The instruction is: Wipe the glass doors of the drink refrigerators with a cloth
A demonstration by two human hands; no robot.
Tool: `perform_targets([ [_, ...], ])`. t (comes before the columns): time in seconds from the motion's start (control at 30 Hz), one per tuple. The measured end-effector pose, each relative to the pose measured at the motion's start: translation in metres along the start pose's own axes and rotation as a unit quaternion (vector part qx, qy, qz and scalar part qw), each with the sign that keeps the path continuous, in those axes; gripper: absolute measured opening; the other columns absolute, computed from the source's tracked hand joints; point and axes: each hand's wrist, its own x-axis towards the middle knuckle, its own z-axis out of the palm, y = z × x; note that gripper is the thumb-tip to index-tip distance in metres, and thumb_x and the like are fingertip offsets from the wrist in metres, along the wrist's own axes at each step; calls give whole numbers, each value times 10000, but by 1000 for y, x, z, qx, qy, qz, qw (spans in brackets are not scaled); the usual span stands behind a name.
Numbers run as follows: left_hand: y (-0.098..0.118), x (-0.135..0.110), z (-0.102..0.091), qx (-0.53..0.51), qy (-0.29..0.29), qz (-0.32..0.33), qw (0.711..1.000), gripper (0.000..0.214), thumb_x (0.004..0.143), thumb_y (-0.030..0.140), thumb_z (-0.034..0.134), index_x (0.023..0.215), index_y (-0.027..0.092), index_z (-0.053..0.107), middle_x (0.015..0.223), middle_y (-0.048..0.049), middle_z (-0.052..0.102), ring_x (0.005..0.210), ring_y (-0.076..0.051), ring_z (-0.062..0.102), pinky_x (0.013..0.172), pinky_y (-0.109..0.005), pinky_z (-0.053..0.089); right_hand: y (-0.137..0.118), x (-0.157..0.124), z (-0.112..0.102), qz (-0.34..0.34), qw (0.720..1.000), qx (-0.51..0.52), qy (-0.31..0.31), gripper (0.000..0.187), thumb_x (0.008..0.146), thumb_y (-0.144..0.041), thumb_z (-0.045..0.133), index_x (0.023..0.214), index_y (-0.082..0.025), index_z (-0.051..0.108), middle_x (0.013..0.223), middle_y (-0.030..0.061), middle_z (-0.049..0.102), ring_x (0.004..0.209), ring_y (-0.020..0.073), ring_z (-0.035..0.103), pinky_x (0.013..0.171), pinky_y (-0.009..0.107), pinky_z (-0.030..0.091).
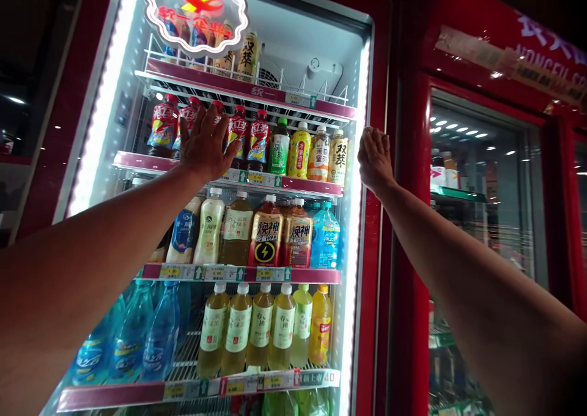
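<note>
A lit drinks fridge with a red-framed glass door (372,293) stands in front of me. My left hand (204,144) lies flat, fingers spread, in front of the red-labelled bottles (162,125) on the second shelf; it seems to rest on the glass. My right hand (375,159) is at the door's right edge at the same height, its fingers curled round the red frame. Both arms are stretched out and upward.
The lower shelves hold yellow tea bottles (238,330), blue water bottles (132,342) and dark energy drinks (266,238). A round logo sticker (196,12) is on the glass at the top. A second red fridge (481,220) stands to the right.
</note>
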Motion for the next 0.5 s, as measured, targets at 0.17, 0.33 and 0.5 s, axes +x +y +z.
perform_targets([
  [0.17, -2, -3, 2, -4, 0, 1, 1000, 762, 971, 691, 258, 1606, 274, 314, 1752, -2, 130, 1605, -313, 93, 1278, -612, -46, -4, -13, -6, -32, 999, 3, -21, 624, 1033, -373, 263, 1654, -312, 232, 1724, -48, 252, 1617, 219, 134, 1331, 552, 139],
  [0.33, -3, -5, 5, -3, 17, 4, 1000, 748, 963, 676, 281, 1606, 295, 326, 1739, -15, 189, 1602, -326, 114, 1284, -601, -39, -15, -19, -2, 23, 1000, -10, 14, 637, 1028, -331, 234, 1662, -272, 210, 1731, -12, 237, 1616, 245, 145, 1325, 588, 121],
  [0.5, -3, -11, 5, -4, 34, 1, 999, 671, 971, 586, 316, 1565, 289, 406, 1695, -44, 296, 1579, -340, 188, 1289, -587, 31, -19, -22, 3, -41, 999, -7, -16, 610, 1039, -380, 241, 1646, -328, 247, 1718, -48, 275, 1617, 219, 134, 1322, 567, 152],
])
